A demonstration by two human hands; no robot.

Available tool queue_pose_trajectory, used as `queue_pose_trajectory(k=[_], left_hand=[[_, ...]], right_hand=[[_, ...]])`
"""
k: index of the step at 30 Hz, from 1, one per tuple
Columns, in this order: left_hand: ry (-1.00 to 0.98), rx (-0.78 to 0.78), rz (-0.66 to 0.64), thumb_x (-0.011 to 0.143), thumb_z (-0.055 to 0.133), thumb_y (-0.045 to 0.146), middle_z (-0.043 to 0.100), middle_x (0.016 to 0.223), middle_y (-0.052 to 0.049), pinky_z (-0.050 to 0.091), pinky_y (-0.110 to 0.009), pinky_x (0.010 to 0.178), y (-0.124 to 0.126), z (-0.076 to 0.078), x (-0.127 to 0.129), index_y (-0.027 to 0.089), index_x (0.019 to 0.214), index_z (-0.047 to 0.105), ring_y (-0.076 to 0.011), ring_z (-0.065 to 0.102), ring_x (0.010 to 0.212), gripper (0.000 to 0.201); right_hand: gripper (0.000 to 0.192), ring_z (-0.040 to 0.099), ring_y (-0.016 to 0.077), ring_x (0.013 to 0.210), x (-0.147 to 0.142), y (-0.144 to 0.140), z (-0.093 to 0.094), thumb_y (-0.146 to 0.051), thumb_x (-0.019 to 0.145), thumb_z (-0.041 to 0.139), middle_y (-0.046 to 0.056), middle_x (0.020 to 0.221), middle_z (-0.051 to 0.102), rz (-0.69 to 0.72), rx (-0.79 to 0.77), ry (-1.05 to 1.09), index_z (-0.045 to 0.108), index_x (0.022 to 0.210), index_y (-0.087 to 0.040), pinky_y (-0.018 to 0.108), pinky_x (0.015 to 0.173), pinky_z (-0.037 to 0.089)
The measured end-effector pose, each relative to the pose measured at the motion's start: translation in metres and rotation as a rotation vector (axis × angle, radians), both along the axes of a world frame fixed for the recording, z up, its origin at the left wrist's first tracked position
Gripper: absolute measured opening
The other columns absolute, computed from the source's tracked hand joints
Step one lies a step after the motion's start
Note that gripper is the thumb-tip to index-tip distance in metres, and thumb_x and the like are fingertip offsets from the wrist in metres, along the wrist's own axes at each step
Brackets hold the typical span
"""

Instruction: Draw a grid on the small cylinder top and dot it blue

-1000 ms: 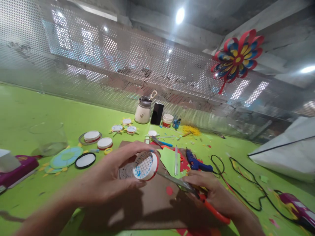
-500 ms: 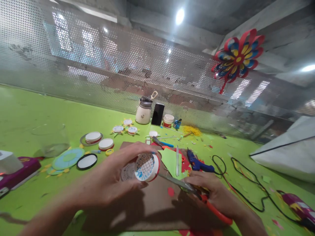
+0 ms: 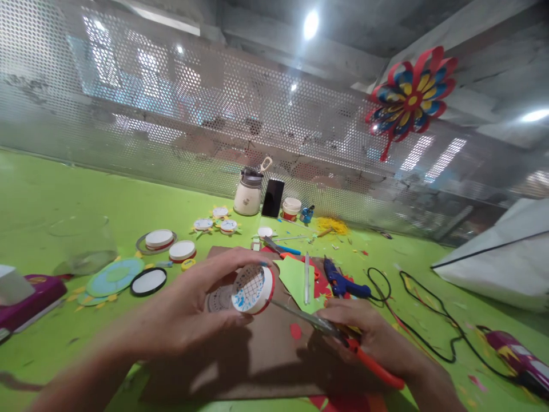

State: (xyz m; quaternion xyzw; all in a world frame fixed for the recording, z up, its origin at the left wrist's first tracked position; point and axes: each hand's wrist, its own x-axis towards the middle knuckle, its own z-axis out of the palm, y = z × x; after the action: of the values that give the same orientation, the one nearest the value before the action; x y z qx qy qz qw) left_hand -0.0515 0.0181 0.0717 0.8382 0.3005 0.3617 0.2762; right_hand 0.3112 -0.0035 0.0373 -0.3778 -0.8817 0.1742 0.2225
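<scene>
The left hand (image 3: 189, 315) holds a small round lid (image 3: 253, 289) up off the table (image 3: 51, 194), its fingers (image 3: 227, 260) curled over the top edge and the thumb under it. The lid has a red rim and a white face with a dark grid and blue marks. Just behind it, inside the same grip, a second patterned disc (image 3: 218, 298) shows.

The right hand (image 3: 369, 335) is closed on the orange handles of the scissors (image 3: 326, 330). The blades point left, toward the lid, with their tips just below its lower right edge; whether they touch cannot be told.

Both hands hover above a brown board (image 3: 266, 360) lying on the table. Just beyond the right fingers lie a green sheet (image 3: 295, 277), a white pen (image 3: 307, 277) on it, and a blue glue gun (image 3: 341, 283) whose black cord (image 3: 424, 320) loops away to the right. Left of the left fingers are a black-rimmed disc (image 3: 148, 281), a pale blue disc (image 3: 115, 276) and two white lids (image 3: 182, 250) with red rims. Well beyond the fingers, by the perforated screen (image 3: 171, 131), stand a cream jar (image 3: 249, 195) and a dark phone (image 3: 273, 198). A paper flower (image 3: 409, 97) hangs up at the right.
</scene>
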Motion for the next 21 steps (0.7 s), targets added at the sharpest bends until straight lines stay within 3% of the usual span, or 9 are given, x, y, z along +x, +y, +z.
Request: queue_pose_trajectory(k=[7,15,21], left_hand=[[0.028,-0.081,0.021,0.091,0.075,0.035,0.069,0.153,-0.007,0.059,-0.044,0.113,-0.003,0.012,0.006,0.033,0.151,0.060,-0.0340,0.067,0.138,0.062],[-0.012,-0.123,0.005,0.086,0.076,0.029,0.068,0.154,-0.007,0.058,-0.046,0.115,-0.002,0.008,0.007,0.033,0.150,0.060,-0.0348,0.065,0.141,0.066],[-0.072,-0.100,-0.034,0.090,0.077,0.029,0.070,0.149,-0.004,0.061,-0.039,0.111,-0.003,0.007,0.007,0.039,0.150,0.059,-0.0301,0.071,0.133,0.063]], right_hand=[[0.022,0.064,0.0178,0.070,0.000,-0.001,-0.001,-0.021,0.096,0.068,0.002,0.078,0.072,0.007,-0.010,0.003,0.084,0.110,-0.024,0.027,0.069,0.050],[0.023,0.064,0.0183,0.073,0.000,-0.001,-0.001,-0.019,0.093,0.069,0.003,0.081,0.075,0.008,0.005,-0.022,0.085,0.109,-0.025,0.027,0.070,0.050],[0.022,0.061,0.0172,0.067,-0.003,-0.004,0.004,-0.018,0.095,0.066,0.002,0.074,0.071,0.023,0.024,-0.020,0.084,0.105,-0.023,0.026,0.065,0.046]])
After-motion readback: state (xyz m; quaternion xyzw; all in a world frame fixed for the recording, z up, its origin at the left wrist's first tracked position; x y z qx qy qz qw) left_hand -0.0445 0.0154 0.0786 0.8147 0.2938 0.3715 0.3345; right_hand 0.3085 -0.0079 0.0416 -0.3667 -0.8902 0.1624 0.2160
